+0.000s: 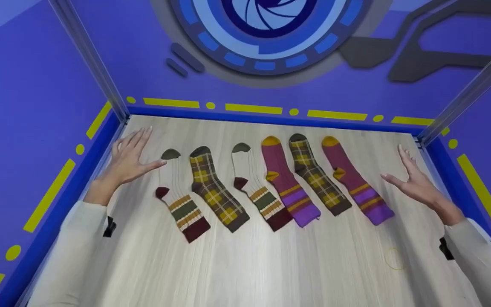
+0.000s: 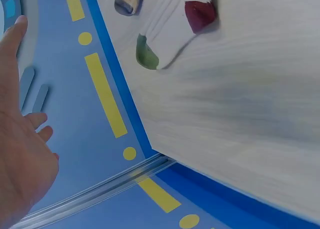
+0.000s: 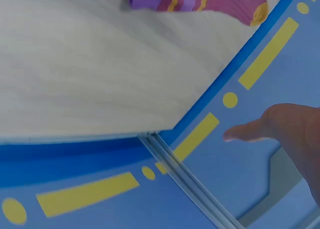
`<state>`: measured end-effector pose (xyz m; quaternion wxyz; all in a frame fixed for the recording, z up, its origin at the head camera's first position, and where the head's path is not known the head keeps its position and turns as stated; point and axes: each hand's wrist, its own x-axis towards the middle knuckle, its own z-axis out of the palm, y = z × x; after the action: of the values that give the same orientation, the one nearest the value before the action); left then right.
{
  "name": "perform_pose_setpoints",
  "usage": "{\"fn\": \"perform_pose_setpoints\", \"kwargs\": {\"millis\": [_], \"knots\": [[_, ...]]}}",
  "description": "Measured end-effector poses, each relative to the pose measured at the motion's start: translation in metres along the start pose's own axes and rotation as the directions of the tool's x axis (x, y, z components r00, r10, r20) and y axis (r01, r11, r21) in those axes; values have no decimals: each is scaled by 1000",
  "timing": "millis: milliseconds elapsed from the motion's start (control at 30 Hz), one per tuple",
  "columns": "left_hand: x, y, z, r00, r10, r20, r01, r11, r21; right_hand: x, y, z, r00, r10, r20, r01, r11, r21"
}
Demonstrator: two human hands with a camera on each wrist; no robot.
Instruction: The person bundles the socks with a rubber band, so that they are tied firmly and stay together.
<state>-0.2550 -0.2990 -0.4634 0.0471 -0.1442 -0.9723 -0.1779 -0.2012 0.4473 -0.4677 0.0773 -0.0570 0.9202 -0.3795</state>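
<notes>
Several socks lie flat in a row across the table. From the left come a cream sock with striped cuff, a brown-yellow plaid sock, a second cream sock, a maroon-purple sock, another plaid sock and another maroon-purple sock. The second cream sock's cuff meets the purple cuff beside it. My left hand hovers with spread fingers, its thumb near the leftmost sock's toe. To the right of the last sock, my right hand is raised with fingers extended, holding nothing.
A thin yellow ring lies on the wooden table at the front right. Blue printed panels enclose the back and sides, with metal posts at the corners.
</notes>
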Motion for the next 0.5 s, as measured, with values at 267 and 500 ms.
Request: {"fn": "perform_pose_setpoints", "kwargs": {"millis": [267, 500], "knots": [[6, 1, 11, 998, -52, 34, 56, 990, -130, -12, 1, 11, 1000, 24, 4, -24, 986, 167], [9, -1, 21, 999, -48, 23, 52, 971, -231, -17, -6, 26, 998, 19, 64, -32, 978, 205]]}}
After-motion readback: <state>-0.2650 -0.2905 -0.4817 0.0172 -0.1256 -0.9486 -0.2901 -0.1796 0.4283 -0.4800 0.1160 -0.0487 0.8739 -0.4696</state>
